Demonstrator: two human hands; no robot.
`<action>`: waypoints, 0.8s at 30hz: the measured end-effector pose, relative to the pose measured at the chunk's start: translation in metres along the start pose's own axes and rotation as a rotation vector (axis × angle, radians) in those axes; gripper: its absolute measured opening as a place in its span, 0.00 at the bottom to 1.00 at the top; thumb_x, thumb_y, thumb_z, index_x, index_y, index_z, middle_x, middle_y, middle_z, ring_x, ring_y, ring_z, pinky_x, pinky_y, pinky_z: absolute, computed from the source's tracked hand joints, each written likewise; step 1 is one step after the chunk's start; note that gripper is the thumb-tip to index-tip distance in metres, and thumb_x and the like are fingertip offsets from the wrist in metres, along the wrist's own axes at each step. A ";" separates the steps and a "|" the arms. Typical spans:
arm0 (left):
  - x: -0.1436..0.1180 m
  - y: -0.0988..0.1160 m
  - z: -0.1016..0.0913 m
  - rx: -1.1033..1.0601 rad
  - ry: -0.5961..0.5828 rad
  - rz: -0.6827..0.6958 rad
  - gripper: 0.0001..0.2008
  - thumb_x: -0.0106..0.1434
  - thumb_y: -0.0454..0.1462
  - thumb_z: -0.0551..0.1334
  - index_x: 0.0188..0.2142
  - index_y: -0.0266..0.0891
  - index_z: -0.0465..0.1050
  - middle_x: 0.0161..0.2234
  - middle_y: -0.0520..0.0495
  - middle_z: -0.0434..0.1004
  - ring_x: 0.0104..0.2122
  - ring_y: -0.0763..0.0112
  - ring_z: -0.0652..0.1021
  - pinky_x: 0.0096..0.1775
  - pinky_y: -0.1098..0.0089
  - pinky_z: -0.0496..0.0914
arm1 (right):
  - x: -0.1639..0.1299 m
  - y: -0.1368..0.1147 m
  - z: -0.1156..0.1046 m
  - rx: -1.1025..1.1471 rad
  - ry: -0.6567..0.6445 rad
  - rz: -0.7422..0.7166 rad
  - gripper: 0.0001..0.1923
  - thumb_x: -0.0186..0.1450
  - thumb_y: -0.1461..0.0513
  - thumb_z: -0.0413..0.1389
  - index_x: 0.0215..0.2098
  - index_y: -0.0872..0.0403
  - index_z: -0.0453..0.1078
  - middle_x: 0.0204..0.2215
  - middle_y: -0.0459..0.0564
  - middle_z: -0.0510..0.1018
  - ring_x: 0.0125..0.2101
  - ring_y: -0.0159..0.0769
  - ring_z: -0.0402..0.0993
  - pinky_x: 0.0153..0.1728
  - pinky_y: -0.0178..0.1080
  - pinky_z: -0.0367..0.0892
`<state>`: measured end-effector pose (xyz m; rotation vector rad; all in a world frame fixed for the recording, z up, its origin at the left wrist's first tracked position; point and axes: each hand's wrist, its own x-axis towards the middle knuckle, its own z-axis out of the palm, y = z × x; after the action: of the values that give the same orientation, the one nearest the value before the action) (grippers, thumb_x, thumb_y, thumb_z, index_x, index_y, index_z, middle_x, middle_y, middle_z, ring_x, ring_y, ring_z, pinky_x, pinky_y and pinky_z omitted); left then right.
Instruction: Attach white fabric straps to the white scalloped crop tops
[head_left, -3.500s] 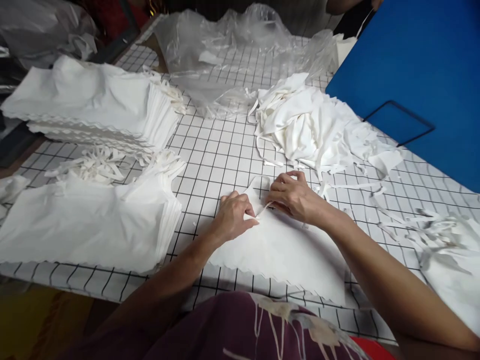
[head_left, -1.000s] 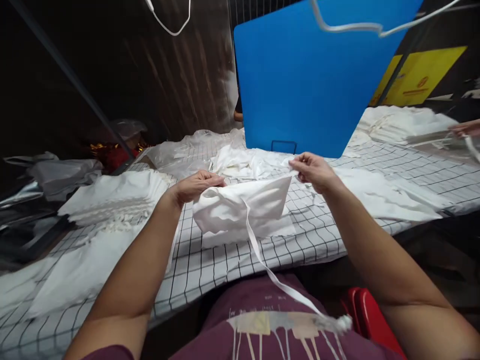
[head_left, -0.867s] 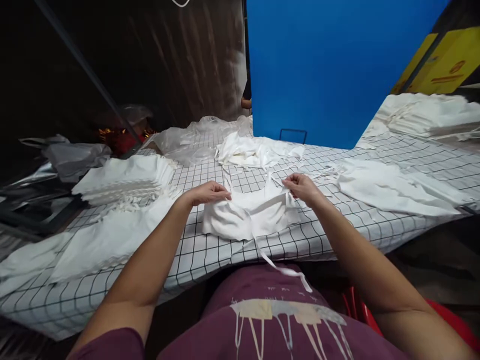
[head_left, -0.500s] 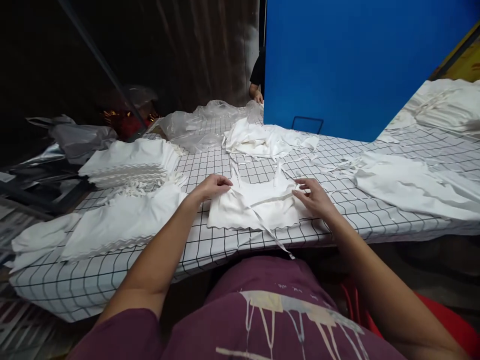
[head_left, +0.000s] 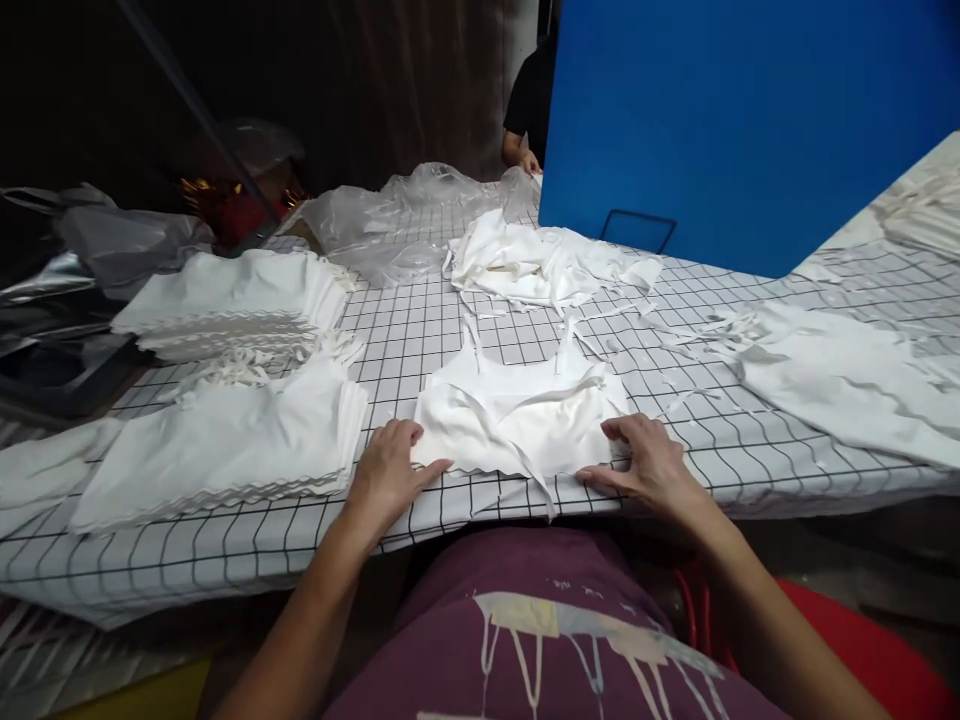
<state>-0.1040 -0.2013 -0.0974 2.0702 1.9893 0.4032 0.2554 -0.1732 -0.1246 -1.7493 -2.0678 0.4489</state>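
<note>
A white strappy crop top [head_left: 517, 425] lies flat on the checked tablecloth in front of me, its thin straps pointing away and a loose strip hanging down its front. At its lower left corner rests my left hand [head_left: 386, 470], thumb apart from the curled fingers. My right hand [head_left: 645, 462] is at the opposite lower corner, likewise with thumb and fingers spread. Both hands touch the hem edges without a visible grip. To the left sit a near stack of white tops [head_left: 217, 440] with wavy hems and a second stack [head_left: 232, 295] behind it.
Loose white garments [head_left: 540, 262] lie farther back, and more white pieces [head_left: 847, 370] spread at the right. A big blue panel [head_left: 735, 130] blocks the back right. Clear plastic [head_left: 360, 225] lies behind. Beside the panel, a co-worker's hand [head_left: 529, 162] shows. A red seat [head_left: 862, 640] is below right.
Both my hands have moved from the top's upper sides down towards its lower corners, and their fingers have spread. The top now lies flatter. The view has shifted slightly.
</note>
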 end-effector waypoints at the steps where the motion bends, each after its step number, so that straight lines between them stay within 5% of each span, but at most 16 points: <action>1: -0.001 -0.005 0.000 -0.031 0.001 0.058 0.17 0.62 0.50 0.63 0.42 0.40 0.67 0.40 0.42 0.71 0.41 0.55 0.72 0.41 0.58 0.68 | 0.000 -0.003 -0.002 -0.014 -0.017 0.003 0.29 0.51 0.42 0.65 0.44 0.49 0.70 0.45 0.55 0.75 0.48 0.55 0.70 0.46 0.57 0.64; 5: 0.000 -0.024 -0.005 -0.149 -0.011 0.226 0.09 0.65 0.42 0.57 0.41 0.42 0.71 0.36 0.46 0.71 0.37 0.61 0.73 0.41 0.61 0.69 | 0.000 -0.013 -0.007 0.006 -0.028 -0.021 0.24 0.56 0.46 0.64 0.43 0.49 0.68 0.42 0.54 0.76 0.45 0.52 0.70 0.46 0.55 0.63; 9: 0.002 -0.028 -0.011 -0.239 -0.021 0.206 0.10 0.67 0.40 0.54 0.38 0.42 0.74 0.34 0.48 0.74 0.33 0.65 0.75 0.36 0.66 0.69 | 0.002 -0.016 -0.005 0.097 0.071 -0.069 0.13 0.66 0.50 0.56 0.39 0.51 0.69 0.37 0.51 0.77 0.40 0.46 0.72 0.45 0.51 0.62; 17: 0.021 -0.001 -0.047 -0.506 0.253 -0.145 0.14 0.61 0.47 0.62 0.37 0.39 0.77 0.26 0.52 0.77 0.23 0.72 0.76 0.26 0.74 0.68 | 0.014 -0.021 -0.035 0.020 0.291 -0.093 0.12 0.67 0.51 0.55 0.32 0.49 0.71 0.38 0.54 0.71 0.43 0.49 0.69 0.42 0.51 0.65; 21: 0.019 -0.019 -0.040 -0.468 0.248 -0.283 0.15 0.60 0.48 0.62 0.37 0.39 0.75 0.25 0.53 0.77 0.22 0.70 0.77 0.27 0.73 0.69 | 0.010 -0.020 -0.040 0.051 0.319 -0.129 0.10 0.69 0.52 0.53 0.34 0.47 0.70 0.39 0.53 0.70 0.42 0.46 0.70 0.44 0.50 0.67; 24: 0.006 -0.040 -0.026 -0.341 0.168 -0.334 0.18 0.60 0.51 0.61 0.38 0.40 0.75 0.21 0.52 0.76 0.23 0.66 0.78 0.27 0.71 0.69 | 0.001 -0.020 -0.024 0.097 0.191 -0.198 0.11 0.67 0.50 0.56 0.41 0.47 0.70 0.41 0.53 0.70 0.42 0.45 0.70 0.45 0.50 0.69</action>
<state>-0.1507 -0.1938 -0.0870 1.5119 2.1304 0.8030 0.2500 -0.1758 -0.0946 -1.4544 -2.0218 0.3046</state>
